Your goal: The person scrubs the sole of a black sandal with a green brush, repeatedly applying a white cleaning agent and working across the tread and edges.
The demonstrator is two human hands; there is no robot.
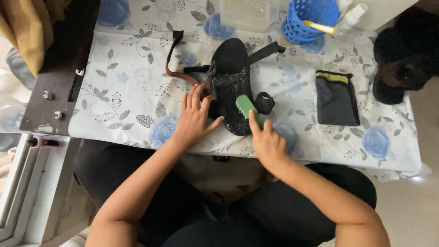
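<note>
A black sandal [233, 77] lies sole-up on the flowered tablecloth [132, 91], its brown and black straps spread to both sides. My left hand [194, 116] rests flat beside the sandal's left edge, fingers apart, thumb touching the sole near the heel. My right hand [266, 142] grips a green brush [247, 108], whose head lies on the sole near its lower right edge.
A black folded pouch with a yellow stripe [337, 97] lies to the right. A blue perforated basket [308, 18] and a clear plastic box [249, 13] stand at the back. A dark shoe [402, 59] sits at the right edge. A dark wooden board [61, 64] is on the left.
</note>
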